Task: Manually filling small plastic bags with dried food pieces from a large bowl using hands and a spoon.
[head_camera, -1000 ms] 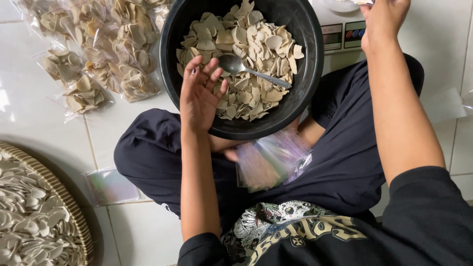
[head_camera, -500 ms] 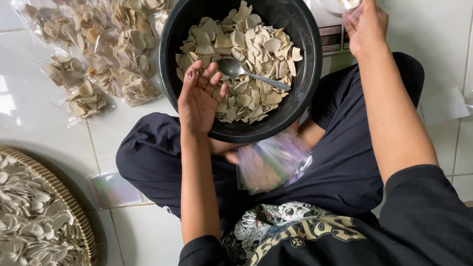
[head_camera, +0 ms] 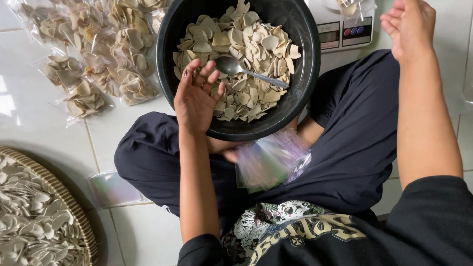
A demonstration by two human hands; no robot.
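Observation:
A black round bowl (head_camera: 310, 74) full of pale flat chips (head_camera: 246, 44) rests on my crossed legs, with a metal spoon (head_camera: 246, 71) lying in it. My left hand (head_camera: 197, 98) hovers palm up over the bowl's near left rim, fingers spread, holding nothing I can see. My right hand (head_camera: 409, 27) is raised at the upper right beside a white kitchen scale (head_camera: 345, 34), fingers loosely apart and empty. A stack of clear small plastic bags (head_camera: 271, 160) lies in my lap below the bowl.
Several filled clear bags of chips (head_camera: 98, 59) lie on the white tiled floor at the upper left. A woven round tray (head_camera: 74, 216) heaped with pale chips sits at the lower left. A flat packet of clear bags (head_camera: 113, 189) lies beside my knee.
My right hand has come back from over the scale toward me. The left hand stays at the bowl's rim, hardly moved.

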